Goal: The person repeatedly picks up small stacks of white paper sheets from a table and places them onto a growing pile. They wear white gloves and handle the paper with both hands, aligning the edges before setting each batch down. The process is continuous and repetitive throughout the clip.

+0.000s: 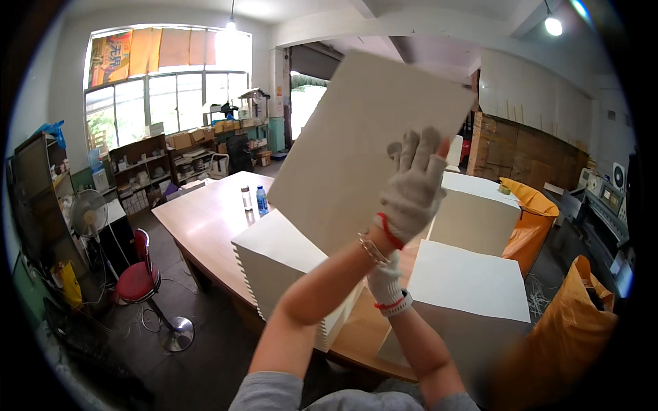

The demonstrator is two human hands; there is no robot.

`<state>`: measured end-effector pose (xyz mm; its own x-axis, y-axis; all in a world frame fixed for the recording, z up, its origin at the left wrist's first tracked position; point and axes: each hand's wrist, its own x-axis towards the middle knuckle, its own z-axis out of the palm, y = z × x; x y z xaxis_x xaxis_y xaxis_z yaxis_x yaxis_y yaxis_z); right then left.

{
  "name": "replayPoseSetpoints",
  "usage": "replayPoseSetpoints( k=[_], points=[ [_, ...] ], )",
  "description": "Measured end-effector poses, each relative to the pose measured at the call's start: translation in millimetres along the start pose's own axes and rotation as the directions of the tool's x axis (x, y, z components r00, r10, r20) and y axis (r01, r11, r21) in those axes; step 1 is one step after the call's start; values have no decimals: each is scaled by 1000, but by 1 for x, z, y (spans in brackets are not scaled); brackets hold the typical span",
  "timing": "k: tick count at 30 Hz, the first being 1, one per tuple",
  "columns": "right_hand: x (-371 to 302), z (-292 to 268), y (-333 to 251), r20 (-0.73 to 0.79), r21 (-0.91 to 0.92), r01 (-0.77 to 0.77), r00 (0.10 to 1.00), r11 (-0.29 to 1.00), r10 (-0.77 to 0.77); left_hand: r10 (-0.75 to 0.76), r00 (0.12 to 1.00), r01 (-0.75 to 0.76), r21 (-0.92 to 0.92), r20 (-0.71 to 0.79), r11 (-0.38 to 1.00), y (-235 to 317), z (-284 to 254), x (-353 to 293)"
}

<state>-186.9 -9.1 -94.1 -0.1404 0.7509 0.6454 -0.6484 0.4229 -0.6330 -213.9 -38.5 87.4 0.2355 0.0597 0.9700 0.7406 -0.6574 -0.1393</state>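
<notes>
A large off-white sheet [329, 151] stands tilted up in front of me, over the table. My left hand [415, 181], in a white knit glove with a red cuff, lies on its face with fingers spread. The thumb tip looks bare. Below it is my right hand [385, 282], gloved too, near the sheet's lower edge; its fingers are hidden behind my left wrist. To the left sits a tall stack of sheets [284, 246] with a notched side edge. Another white-topped stack [473, 281] is at the right, and a third stack [478, 214] stands behind that one.
On the wooden table [205, 212] are a blue bottle [262, 200] and a white bottle [247, 198]. A tape roll [504, 189] rests on the far stack. Orange sacks [576, 308] flank the right side. A red stool [140, 281] and a fan [89, 211] stand left.
</notes>
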Motion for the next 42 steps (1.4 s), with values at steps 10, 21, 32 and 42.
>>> replayPoseSetpoints(
  k=[10,21,32,42],
  points=[
    [21,14,4,-155,-600,-499,840,625,520,-741,530,486,570,411,663,-208,-172,-186],
    [-18,40,-13,304,-951,274,917,145,259,-787,409,888,-3,463,459,-281,-222,-300],
    [-26,40,4,278,-959,263,941,101,192,-793,441,888,-74,420,455,-283,-221,-296],
    [-27,38,-8,304,-939,261,934,225,186,-667,664,637,211,339,742,-241,-225,-250]
  ],
)
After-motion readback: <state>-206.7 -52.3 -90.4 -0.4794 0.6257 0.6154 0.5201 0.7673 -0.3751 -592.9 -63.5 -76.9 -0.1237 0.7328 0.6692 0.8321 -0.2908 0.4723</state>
